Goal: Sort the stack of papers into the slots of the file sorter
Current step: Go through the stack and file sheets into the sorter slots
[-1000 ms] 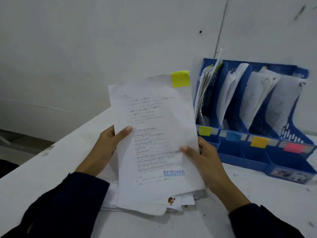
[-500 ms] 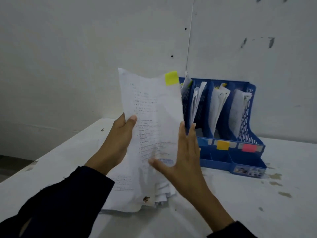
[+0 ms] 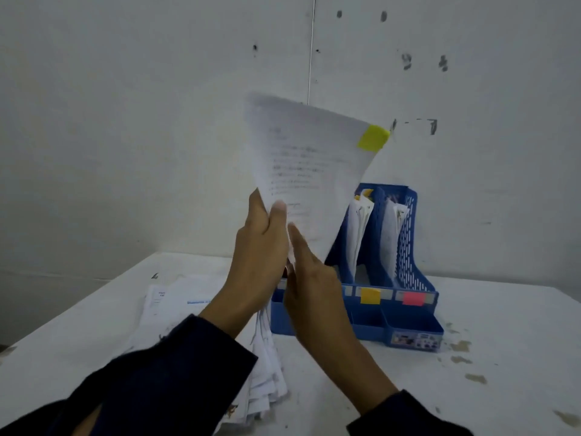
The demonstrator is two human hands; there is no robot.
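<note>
My left hand (image 3: 257,265) grips the lower edge of a white printed sheet (image 3: 308,165) with a yellow sticky tab (image 3: 373,137) at its top right corner. The sheet is raised and tilted right, in front of the left slots of the blue file sorter (image 3: 405,272). My right hand (image 3: 314,284) is just right of the left hand, fingers straight, touching the sheet's lower part. The sorter's two visible right slots hold upright papers (image 3: 360,228); orange (image 3: 370,295) and pink (image 3: 413,298) labels mark its front. The stack of papers (image 3: 176,313) lies on the table below my left arm.
The white table (image 3: 471,357) has stains at its right side. A grey-white wall (image 3: 125,121) stands right behind the sorter. The table's left edge runs diagonally toward me.
The sheet has risen and swung right toward the sorter. My right hand has let go of its edge and now has straight fingers. The view has shifted left, away from the sorter.
</note>
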